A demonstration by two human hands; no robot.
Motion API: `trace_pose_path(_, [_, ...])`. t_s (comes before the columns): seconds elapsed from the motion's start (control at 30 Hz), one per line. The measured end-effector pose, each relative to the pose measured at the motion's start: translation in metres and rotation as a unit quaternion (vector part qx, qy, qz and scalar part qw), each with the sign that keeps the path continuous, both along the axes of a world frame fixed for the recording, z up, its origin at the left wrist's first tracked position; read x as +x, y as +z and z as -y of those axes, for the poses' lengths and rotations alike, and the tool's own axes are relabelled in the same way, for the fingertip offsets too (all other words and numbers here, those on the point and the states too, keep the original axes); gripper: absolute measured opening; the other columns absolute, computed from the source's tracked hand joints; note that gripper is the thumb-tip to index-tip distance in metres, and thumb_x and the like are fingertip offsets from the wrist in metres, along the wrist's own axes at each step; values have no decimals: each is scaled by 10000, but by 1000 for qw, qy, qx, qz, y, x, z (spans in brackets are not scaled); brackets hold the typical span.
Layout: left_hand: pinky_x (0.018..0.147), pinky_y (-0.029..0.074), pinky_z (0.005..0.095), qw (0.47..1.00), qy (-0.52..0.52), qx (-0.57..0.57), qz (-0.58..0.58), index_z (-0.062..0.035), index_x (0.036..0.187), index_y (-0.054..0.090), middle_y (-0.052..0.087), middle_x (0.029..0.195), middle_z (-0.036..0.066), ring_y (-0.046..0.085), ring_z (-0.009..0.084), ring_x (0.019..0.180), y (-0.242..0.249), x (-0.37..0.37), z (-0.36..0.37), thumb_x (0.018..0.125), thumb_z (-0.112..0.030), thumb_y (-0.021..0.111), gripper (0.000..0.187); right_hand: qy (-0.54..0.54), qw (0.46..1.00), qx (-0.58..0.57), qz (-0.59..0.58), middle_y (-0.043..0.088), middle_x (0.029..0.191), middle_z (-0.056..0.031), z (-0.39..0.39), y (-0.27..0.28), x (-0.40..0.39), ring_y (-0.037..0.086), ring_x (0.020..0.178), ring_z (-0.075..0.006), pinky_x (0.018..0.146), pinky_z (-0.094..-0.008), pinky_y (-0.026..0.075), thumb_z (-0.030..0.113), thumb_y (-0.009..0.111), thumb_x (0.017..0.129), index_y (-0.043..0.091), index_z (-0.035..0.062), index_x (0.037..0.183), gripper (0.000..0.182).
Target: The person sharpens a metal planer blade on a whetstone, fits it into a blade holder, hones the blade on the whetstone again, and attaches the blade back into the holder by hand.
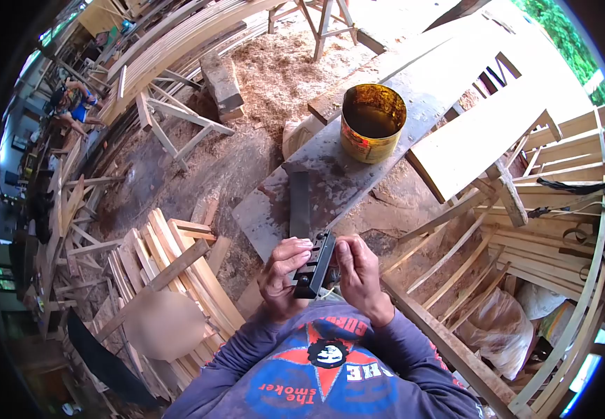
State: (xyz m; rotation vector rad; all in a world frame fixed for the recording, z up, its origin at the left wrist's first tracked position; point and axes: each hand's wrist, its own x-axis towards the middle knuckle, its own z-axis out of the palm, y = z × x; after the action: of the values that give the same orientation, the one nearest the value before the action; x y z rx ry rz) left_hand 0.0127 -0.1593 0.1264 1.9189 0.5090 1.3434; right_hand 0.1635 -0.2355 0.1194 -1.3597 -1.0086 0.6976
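My left hand [287,271] is closed around a black slotted block [315,264] with bolt heads along it, held tilted in front of my shirt. Just to its right, my right hand [359,271] has its fingers curled in a pinch close to the block's edge; what they hold, if anything, is hidden. Beyond the left hand, a flat dark grey bar [299,204] lies on the wet, stained plank [264,213]. Farther along that plank stands a yellow, stained open can [374,122] with dark contents.
Stacked wood strips [194,269] lie at lower left, beside a blurred round patch. A pale board [480,136] and wooden frame [456,342] stand to my right. Sawdust [274,77] covers the floor. A trestle [180,126] and another person [75,105] are farther off.
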Motion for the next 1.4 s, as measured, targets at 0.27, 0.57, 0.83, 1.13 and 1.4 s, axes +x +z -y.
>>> trace_pose_path(0.27, [1083, 528, 519, 999, -8, -33, 28, -19, 1219, 591, 638, 1231, 161, 660, 356, 1206, -12, 4, 11, 825, 85, 795, 456, 60, 997, -37, -36, 547, 745, -73, 2, 10, 7, 536, 640, -158, 596, -335, 458, 179, 507, 1130, 580, -15, 967, 262])
trace_pose_path(0.57, [1046, 570, 521, 996, 32, -86, 5, -16, 1212, 571, 638, 1181, 165, 674, 335, 1159, -9, 13, 22, 845, 86, 775, 432, -48, 968, -53, -242, 472, 669, 2, -2, -16, -33, 427, 584, -69, 512, -299, 356, 230, 443, 1158, 530, 23, 892, 349])
trace_pose_path(0.83, [995, 614, 517, 997, 53, 47, -41, -6, 1221, 568, 623, 1147, 171, 696, 338, 1068, -10, 13, 12, 837, 58, 788, 446, -94, 990, -49, -88, 474, 675, -17, -12, -22, -32, 425, 607, -85, 535, -309, 369, 233, 415, 1165, 507, 35, 859, 376])
trace_pose_path(1.13, [1005, 596, 578, 997, -19, 59, -43, 35, 1264, 623, 657, 1127, 213, 714, 423, 1088, -14, 9, 10, 776, -31, 773, 515, -109, 925, -44, -361, 508, 773, 49, -1, -28, -38, 448, 687, -33, 596, -248, 390, 303, 422, 1169, 543, 83, 906, 363])
trace_pose_path(1.4, [1098, 513, 618, 996, -46, 36, -71, 35, 1258, 596, 643, 1224, 231, 677, 448, 1199, -8, 4, 13, 870, -32, 689, 404, -90, 903, -11, -420, 651, 905, 13, 0, -41, -35, 598, 786, -47, 722, -230, 522, 303, 444, 1166, 593, 81, 1025, 302])
